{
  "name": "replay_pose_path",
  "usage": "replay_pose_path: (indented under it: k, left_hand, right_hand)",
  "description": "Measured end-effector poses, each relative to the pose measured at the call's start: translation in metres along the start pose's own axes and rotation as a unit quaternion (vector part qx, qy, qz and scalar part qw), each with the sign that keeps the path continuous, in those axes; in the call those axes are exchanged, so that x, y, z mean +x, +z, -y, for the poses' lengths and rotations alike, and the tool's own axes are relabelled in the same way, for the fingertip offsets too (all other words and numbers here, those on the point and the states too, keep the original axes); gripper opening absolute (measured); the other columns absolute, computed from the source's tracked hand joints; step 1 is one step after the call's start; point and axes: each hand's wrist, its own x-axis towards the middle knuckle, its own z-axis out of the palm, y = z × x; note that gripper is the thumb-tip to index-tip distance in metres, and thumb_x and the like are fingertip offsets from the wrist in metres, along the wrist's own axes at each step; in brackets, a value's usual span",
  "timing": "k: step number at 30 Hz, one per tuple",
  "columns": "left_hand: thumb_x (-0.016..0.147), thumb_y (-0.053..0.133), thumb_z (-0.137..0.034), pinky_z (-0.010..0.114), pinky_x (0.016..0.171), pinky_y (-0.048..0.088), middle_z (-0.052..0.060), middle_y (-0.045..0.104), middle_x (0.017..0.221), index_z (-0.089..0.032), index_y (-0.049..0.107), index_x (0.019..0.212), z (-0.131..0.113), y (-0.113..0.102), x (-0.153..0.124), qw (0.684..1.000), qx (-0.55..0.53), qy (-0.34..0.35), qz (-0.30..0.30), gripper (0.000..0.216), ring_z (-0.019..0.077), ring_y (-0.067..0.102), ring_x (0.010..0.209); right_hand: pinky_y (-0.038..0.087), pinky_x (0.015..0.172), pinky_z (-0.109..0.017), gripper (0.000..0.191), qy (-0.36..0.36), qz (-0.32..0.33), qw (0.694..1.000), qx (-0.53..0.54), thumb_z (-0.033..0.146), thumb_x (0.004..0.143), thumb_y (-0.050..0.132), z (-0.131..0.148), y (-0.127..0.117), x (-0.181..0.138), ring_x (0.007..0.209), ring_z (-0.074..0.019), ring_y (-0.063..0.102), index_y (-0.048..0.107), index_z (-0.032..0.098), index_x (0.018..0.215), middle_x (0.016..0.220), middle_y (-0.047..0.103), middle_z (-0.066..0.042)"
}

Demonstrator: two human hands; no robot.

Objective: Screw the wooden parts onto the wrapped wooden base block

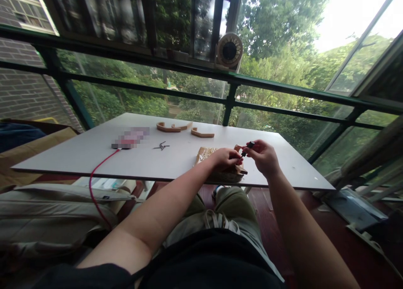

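My right hand (264,157) is closed round a short black screwdriver (250,144), which slants down and left. At its lower end the fingers of my left hand (227,158) are pinched together, and whatever they hold is hidden. Under and beside my left hand is a bent wooden piece (242,170). Its upper end shows between the two hands. It lies on a block in shiny wrapping (204,154) near the table's front edge, partly covered by my left hand and forearm.
On the white table (141,165) are several screws (161,146), bent wooden pieces (202,133) at the back, and a blurred-out device (130,138) with a red cable (94,171) running off the front edge. A round fan (230,50) is at the railing.
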Motion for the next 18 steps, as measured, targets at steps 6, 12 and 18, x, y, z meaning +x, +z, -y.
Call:
replay_pose_path:
  k: [6, 12, 18]
  left_hand:
    - [0.081, 0.044, -0.014, 0.026, 0.078, 0.05, 0.011, 0.063, 0.117, -0.013, 0.058, 0.113, 0.013, -0.005, 0.005, 0.961, -0.155, -0.047, -0.222, 0.036, 0.0146, 0.062, 0.089]
    - [0.079, 0.046, -0.015, 0.029, 0.085, 0.048, 0.011, 0.064, 0.108, -0.013, 0.059, 0.102, 0.021, -0.006, 0.009, 0.947, -0.132, -0.066, -0.284, 0.026, 0.0174, 0.06, 0.096]
    - [0.078, 0.048, -0.017, 0.031, 0.083, 0.049, 0.01, 0.065, 0.101, -0.014, 0.061, 0.096, 0.025, -0.004, 0.009, 0.943, -0.161, -0.044, -0.287, 0.023, 0.0185, 0.06, 0.092]
  right_hand:
    - [0.039, 0.049, -0.027, 0.039, -0.007, -0.077, 0.986, -0.147, 0.048, 0.067, 0.074, -0.004, 0.005, 0.005, 0.052, -0.0125, 0.05, 0.046, 0.021, 0.071, 0.059, 0.053, 0.004]
    - [0.035, 0.049, -0.027, 0.038, -0.025, -0.101, 0.975, -0.197, 0.05, 0.071, 0.07, -0.004, 0.007, -0.003, 0.053, -0.0118, 0.044, 0.045, 0.022, 0.073, 0.059, 0.049, 0.005]
    - [0.042, 0.057, -0.028, 0.025, -0.041, -0.076, 0.985, -0.152, 0.04, 0.08, 0.061, -0.001, 0.012, -0.005, 0.059, -0.0126, 0.05, 0.053, 0.02, 0.093, 0.07, 0.055, 0.002]
